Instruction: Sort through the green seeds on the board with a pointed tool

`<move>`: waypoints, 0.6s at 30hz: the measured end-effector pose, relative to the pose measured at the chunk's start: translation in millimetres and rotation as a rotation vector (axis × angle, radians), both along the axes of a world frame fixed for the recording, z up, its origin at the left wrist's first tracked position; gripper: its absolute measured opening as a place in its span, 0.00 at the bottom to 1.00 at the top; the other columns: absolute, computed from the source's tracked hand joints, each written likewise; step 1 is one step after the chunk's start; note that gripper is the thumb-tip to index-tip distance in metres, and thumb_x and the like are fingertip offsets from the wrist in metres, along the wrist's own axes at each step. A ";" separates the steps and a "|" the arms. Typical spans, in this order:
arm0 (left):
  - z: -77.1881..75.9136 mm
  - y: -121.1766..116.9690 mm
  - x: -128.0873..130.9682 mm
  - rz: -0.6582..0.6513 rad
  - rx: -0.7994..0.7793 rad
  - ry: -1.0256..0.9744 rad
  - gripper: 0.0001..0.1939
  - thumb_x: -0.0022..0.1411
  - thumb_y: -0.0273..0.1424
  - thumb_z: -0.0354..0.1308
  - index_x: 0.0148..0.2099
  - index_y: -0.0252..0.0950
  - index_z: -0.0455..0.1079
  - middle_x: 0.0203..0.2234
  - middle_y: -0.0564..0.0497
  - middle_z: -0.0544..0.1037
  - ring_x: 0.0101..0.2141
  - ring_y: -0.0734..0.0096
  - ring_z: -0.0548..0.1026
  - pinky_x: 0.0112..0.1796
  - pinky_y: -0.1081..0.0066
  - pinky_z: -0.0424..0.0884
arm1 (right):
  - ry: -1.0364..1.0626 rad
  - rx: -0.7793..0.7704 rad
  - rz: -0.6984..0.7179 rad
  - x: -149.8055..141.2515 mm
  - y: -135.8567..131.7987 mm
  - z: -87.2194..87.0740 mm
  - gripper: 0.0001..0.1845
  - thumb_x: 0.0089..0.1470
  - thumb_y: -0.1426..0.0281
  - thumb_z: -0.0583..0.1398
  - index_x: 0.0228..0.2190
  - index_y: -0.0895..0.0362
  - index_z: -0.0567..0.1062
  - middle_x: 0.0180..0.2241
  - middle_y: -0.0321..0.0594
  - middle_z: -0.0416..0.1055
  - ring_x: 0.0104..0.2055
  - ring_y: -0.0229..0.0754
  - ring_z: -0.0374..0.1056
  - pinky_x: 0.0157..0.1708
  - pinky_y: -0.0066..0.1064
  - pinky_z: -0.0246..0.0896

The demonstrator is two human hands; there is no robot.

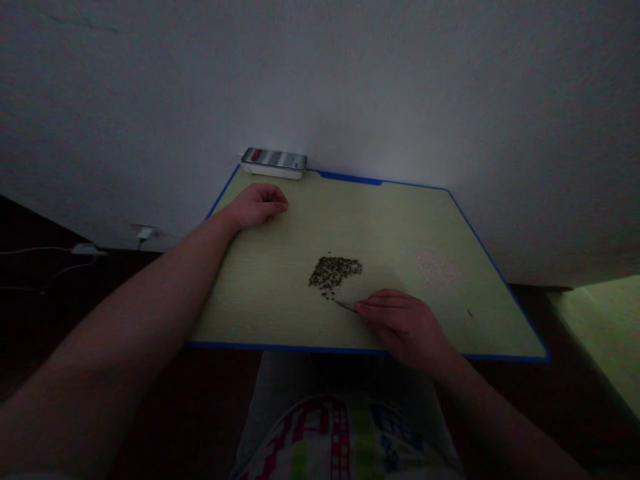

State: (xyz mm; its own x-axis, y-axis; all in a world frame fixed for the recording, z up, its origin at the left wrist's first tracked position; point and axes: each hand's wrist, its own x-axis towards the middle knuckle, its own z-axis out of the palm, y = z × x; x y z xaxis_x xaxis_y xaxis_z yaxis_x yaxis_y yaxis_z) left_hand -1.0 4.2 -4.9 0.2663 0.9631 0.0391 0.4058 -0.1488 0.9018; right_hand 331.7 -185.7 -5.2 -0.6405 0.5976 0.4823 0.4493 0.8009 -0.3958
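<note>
A small heap of dark green seeds or grains (pixel 333 275) lies near the middle of a pale green desk (pixel 380 213) with a blue edge. My right hand (pixel 400 327) rests on the desk just below the heap and pinches slim metal tweezers (pixel 346 306). Their tips point up and left, reaching the heap's lower edge. My left hand (pixel 257 207) lies near the far left corner of the desk, its fingers curled closed on nothing visible. A pale powdery patch (pixel 435 268) lies to the right of the heap, and one dark speck (pixel 469 313) sits farther right.
A phone (pixel 273 159) lies on a white box (pixel 275 172) at the desk's far edge, against a white wall (pixel 320 80). Cables (pixel 50 263) and a plug (pixel 145 233) sit to the left. Another green surface (pixel 600 333) shows at the right.
</note>
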 end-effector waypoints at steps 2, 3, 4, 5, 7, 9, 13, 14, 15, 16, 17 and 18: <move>0.7 -0.6 0.2 -0.003 -0.001 0.001 0.07 0.50 0.30 0.64 0.32 0.34 0.71 0.16 0.58 0.67 0.17 0.80 0.63 0.21 0.75 0.58 | 0.013 0.005 -0.022 -1.7 -0.7 -0.2 0.18 0.63 0.78 0.57 0.47 0.56 0.83 0.39 0.43 0.85 0.38 0.43 0.81 0.42 0.38 0.79; 0.8 -0.8 0.2 -0.003 -0.001 0.003 0.07 0.50 0.30 0.64 0.32 0.34 0.71 0.16 0.58 0.67 0.17 0.80 0.64 0.21 0.74 0.58 | 0.024 0.007 -0.034 -2.7 -0.8 -0.2 0.17 0.63 0.78 0.57 0.46 0.56 0.83 0.38 0.43 0.85 0.37 0.43 0.81 0.41 0.37 0.79; 0.9 -0.9 0.2 -0.002 0.000 0.004 0.07 0.50 0.30 0.64 0.32 0.34 0.71 0.16 0.58 0.67 0.18 0.80 0.64 0.21 0.74 0.58 | 0.032 0.004 -0.048 -3.8 -0.7 -0.3 0.16 0.64 0.78 0.57 0.46 0.56 0.83 0.38 0.43 0.85 0.37 0.42 0.81 0.41 0.37 0.79; 0.9 -0.9 0.2 -0.002 0.000 0.004 0.07 0.50 0.30 0.64 0.32 0.34 0.71 0.16 0.58 0.67 0.18 0.80 0.63 0.22 0.74 0.58 | 0.035 0.000 -0.061 -4.8 -0.4 -0.5 0.16 0.64 0.78 0.57 0.45 0.56 0.83 0.37 0.43 0.85 0.36 0.42 0.80 0.40 0.36 0.79; 1.0 -1.0 0.2 -0.001 0.001 0.001 0.07 0.50 0.31 0.63 0.32 0.34 0.71 0.16 0.58 0.67 0.18 0.80 0.63 0.22 0.74 0.58 | 0.028 -0.007 -0.083 -6.4 0.2 -0.9 0.16 0.65 0.76 0.57 0.45 0.54 0.83 0.37 0.42 0.85 0.36 0.42 0.80 0.40 0.36 0.78; 1.3 -1.4 0.4 -0.004 0.003 0.001 0.07 0.50 0.31 0.63 0.31 0.34 0.71 0.16 0.58 0.67 0.18 0.80 0.63 0.22 0.75 0.58 | 0.010 -0.014 -0.092 -7.5 1.1 -1.2 0.16 0.65 0.76 0.57 0.45 0.53 0.83 0.37 0.41 0.85 0.36 0.43 0.80 0.40 0.37 0.78; 1.8 -2.2 0.9 -0.008 0.014 -0.004 0.07 0.50 0.31 0.64 0.31 0.35 0.71 0.16 0.58 0.67 0.18 0.80 0.63 0.21 0.75 0.57 | 0.026 -0.026 -0.065 -10.5 2.9 -0.9 0.17 0.65 0.76 0.56 0.45 0.53 0.83 0.37 0.41 0.85 0.36 0.43 0.80 0.38 0.38 0.79; 1.5 -2.0 0.8 -0.007 0.017 -0.009 0.07 0.50 0.31 0.64 0.31 0.34 0.71 0.16 0.58 0.67 0.18 0.80 0.63 0.21 0.75 0.57 | 0.035 -0.028 -0.049 -11.5 3.3 -0.7 0.17 0.65 0.76 0.56 0.45 0.54 0.83 0.37 0.42 0.85 0.36 0.43 0.80 0.38 0.38 0.79; 1.0 -1.7 0.7 -0.005 0.019 -0.013 0.07 0.50 0.31 0.64 0.31 0.34 0.71 0.16 0.58 0.67 0.17 0.80 0.63 0.21 0.75 0.57 | 0.042 -0.030 -0.036 -12.7 3.6 -0.5 0.17 0.65 0.76 0.56 0.45 0.55 0.83 0.37 0.42 0.84 0.36 0.43 0.80 0.38 0.38 0.79; 0.3 -1.2 0.5 -0.005 0.018 -0.016 0.07 0.50 0.31 0.64 0.31 0.34 0.71 0.16 0.58 0.67 0.17 0.80 0.63 0.21 0.75 0.57 | 0.046 -0.035 -0.027 -13.9 3.7 -0.5 0.17 0.65 0.76 0.56 0.45 0.55 0.83 0.37 0.42 0.84 0.36 0.43 0.80 0.38 0.38 0.79; -0.5 -0.6 0.3 -0.006 0.015 -0.016 0.07 0.50 0.31 0.64 0.31 0.35 0.71 0.16 0.58 0.67 0.17 0.80 0.63 0.21 0.75 0.57 | 0.048 -0.038 -0.027 -15.1 3.7 -0.5 0.17 0.65 0.76 0.56 0.46 0.54 0.84 0.37 0.42 0.85 0.36 0.43 0.80 0.38 0.38 0.79; -1.3 0.0 0.0 -0.006 0.012 -0.016 0.07 0.49 0.32 0.64 0.31 0.35 0.71 0.16 0.57 0.67 0.17 0.80 0.64 0.21 0.75 0.57 | 0.048 -0.041 -0.032 -16.2 3.6 -0.6 0.17 0.65 0.76 0.56 0.46 0.54 0.84 0.37 0.42 0.85 0.36 0.43 0.80 0.39 0.38 0.79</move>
